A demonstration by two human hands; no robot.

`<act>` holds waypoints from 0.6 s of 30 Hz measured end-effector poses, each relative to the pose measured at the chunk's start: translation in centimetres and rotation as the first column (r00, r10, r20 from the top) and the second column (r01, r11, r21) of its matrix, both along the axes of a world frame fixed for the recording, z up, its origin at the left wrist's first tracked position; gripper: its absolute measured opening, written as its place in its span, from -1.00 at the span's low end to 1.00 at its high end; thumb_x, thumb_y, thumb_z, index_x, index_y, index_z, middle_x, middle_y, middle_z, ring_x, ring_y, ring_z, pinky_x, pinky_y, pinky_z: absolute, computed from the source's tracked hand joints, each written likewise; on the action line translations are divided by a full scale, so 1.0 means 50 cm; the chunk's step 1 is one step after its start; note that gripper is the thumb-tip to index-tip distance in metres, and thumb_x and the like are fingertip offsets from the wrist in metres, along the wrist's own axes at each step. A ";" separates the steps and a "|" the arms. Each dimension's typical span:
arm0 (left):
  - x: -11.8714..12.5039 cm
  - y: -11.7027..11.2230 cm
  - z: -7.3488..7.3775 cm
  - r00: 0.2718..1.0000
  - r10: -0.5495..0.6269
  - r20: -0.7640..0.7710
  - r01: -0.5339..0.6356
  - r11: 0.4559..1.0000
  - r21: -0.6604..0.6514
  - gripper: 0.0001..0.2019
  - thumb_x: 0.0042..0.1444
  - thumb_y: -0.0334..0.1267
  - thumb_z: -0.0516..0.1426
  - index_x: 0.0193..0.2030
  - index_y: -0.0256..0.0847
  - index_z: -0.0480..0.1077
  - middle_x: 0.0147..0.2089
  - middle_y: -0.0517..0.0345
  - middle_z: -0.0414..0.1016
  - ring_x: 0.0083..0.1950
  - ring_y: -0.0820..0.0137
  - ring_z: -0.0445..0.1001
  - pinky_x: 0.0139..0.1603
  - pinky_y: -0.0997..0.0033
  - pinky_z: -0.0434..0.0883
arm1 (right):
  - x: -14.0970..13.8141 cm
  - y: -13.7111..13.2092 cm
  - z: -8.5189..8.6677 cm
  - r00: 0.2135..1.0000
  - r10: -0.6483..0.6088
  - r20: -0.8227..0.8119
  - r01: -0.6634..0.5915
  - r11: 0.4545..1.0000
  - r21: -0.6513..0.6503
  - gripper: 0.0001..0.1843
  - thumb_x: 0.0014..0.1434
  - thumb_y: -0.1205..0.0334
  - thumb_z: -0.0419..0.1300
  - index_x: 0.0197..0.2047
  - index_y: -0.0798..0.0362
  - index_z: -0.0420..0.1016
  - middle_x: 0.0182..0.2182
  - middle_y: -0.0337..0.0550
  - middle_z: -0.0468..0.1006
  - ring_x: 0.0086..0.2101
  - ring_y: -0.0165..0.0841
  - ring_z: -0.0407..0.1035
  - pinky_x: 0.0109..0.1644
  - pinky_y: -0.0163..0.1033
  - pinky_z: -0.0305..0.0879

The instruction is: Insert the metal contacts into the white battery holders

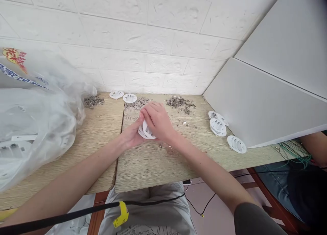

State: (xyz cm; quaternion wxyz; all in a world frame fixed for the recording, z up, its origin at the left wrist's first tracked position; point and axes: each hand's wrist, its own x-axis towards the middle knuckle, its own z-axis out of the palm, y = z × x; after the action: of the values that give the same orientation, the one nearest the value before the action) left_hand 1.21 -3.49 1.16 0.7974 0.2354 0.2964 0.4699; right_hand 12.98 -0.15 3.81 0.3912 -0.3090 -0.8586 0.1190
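Observation:
Both my hands meet over the middle of the wooden table. My left hand [133,134] is closed round a small stack of round white plastic discs [147,131] with slots in them. On top of the discs lies my right hand [158,120], its fingers curled and the fingertips hidden, so I cannot tell whether a small part is in them. Just behind my hands is a spread of small metal pieces [139,103]. A darker heap of small metal pieces [177,102] lies behind and to the right, with a few loose ones near my right wrist.
A clear plastic bag [51,102] full of white discs fills the left side. Two discs [130,98] lie by the brick wall. More white discs [218,126] lie beside the grey panel [276,95] at right. Another person's arm [315,146] and green wires [293,153] show beyond it. A black cable [87,213] crosses in front.

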 end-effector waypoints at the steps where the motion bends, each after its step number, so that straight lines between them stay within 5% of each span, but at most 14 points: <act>1: -0.002 0.001 -0.001 1.000 -0.007 0.003 0.007 1.000 0.013 -0.66 0.32 -0.07 -0.02 -0.05 -0.26 0.45 -0.12 -0.04 0.58 -0.14 0.18 0.58 -0.12 0.06 0.55 | 0.002 0.003 0.000 1.000 -0.009 0.025 0.009 1.000 0.021 -0.68 0.39 0.16 -0.13 -0.38 0.00 0.26 -0.34 -0.10 0.45 -0.23 -0.24 0.27 -0.07 -0.10 0.16; 9: -0.003 0.001 -0.009 0.996 -0.085 0.025 0.081 0.989 0.120 -0.78 0.06 -0.35 0.24 -0.12 -0.26 0.46 -0.27 0.06 0.58 -0.28 0.25 0.56 -0.38 0.25 0.58 | 0.028 0.008 0.007 0.994 -0.046 -0.102 0.037 0.995 -0.088 -0.73 0.35 0.09 0.01 -0.33 0.00 0.37 -0.30 -0.15 0.48 -0.21 -0.27 0.31 -0.09 -0.12 0.20; 18: -0.003 0.006 -0.016 0.992 -0.119 -0.035 0.124 0.974 0.188 -0.63 -0.08 -0.19 0.37 -0.13 -0.22 0.45 -0.25 0.06 0.57 -0.24 0.23 0.56 -0.28 0.21 0.57 | 0.043 -0.012 -0.027 0.990 -0.054 -0.133 0.028 0.982 -0.188 -0.63 0.40 0.08 -0.12 -0.28 0.03 0.42 -0.28 -0.12 0.52 -0.23 -0.30 0.36 -0.10 -0.15 0.24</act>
State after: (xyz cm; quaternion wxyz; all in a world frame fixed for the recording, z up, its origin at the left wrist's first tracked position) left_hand 1.07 -3.17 0.34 0.7949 0.3338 0.2447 0.4437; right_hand 15.15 -0.74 2.46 0.4212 -0.3530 -0.8082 0.2116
